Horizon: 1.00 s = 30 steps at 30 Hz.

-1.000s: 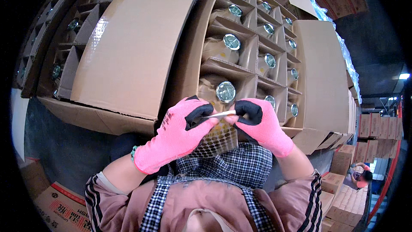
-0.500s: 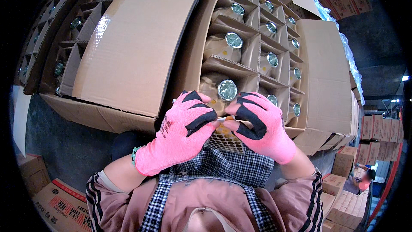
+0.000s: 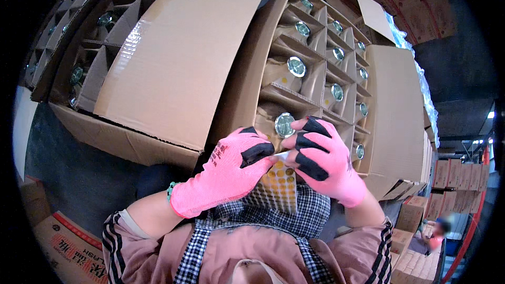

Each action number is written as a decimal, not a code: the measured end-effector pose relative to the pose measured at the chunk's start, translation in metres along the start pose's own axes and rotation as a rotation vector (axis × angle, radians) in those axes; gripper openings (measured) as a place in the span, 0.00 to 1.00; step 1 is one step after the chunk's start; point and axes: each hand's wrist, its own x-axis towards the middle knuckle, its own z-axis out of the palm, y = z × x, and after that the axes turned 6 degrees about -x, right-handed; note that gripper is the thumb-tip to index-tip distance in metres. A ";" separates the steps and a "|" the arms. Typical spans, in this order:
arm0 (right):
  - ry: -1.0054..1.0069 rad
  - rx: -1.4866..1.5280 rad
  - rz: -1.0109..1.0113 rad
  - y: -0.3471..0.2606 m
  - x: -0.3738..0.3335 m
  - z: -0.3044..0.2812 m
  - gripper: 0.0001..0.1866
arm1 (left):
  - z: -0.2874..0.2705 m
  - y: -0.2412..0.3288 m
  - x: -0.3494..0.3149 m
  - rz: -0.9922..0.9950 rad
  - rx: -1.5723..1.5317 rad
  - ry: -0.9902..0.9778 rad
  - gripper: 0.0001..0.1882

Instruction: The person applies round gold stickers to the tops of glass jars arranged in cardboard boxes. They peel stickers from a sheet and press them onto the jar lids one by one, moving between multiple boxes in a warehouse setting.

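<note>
Both my hands wear pink gloves with black-covered fingers; some fingertips are bare. My left hand (image 3: 226, 173) pinches the upper left edge of a sheet of round yellow stickers (image 3: 279, 188), which hangs over my checked apron. My right hand (image 3: 329, 165) is closed at the sheet's upper right corner, its thumb and fingers near the edge; whether a loose sticker is between them I cannot tell. Just beyond my fingers, a gold-toned glass flask liner (image 3: 284, 124) with a round silvery mouth stands in the nearest left compartment of a divided carton (image 3: 239, 92). The liner behind it bears a yellow dot.
Several more liners (image 3: 296, 67) fill the carton's compartments. A large raised flap (image 3: 184, 47) stands to the left, with another divided carton beyond it. An open flap (image 3: 394, 110) spreads right. Stacked boxes (image 3: 460, 173) and another person (image 3: 435, 235) are at far right.
My right hand has turned and its fingers have lifted at the sheet's corner. More of the sticker sheet now shows, hanging flatter. The cartons sit slightly lower and farther right in view.
</note>
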 end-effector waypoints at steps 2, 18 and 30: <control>0.026 0.264 0.086 0.013 0.006 -0.016 0.12 | -0.003 0.002 0.002 -0.176 -0.071 -0.038 0.07; -0.347 -0.492 0.525 0.265 0.141 0.037 0.19 | -0.002 -0.031 0.018 -0.266 -0.068 -0.083 0.09; -0.433 -0.679 0.502 0.275 0.152 0.055 0.24 | -0.014 -0.034 0.025 -0.276 -0.189 -0.132 0.12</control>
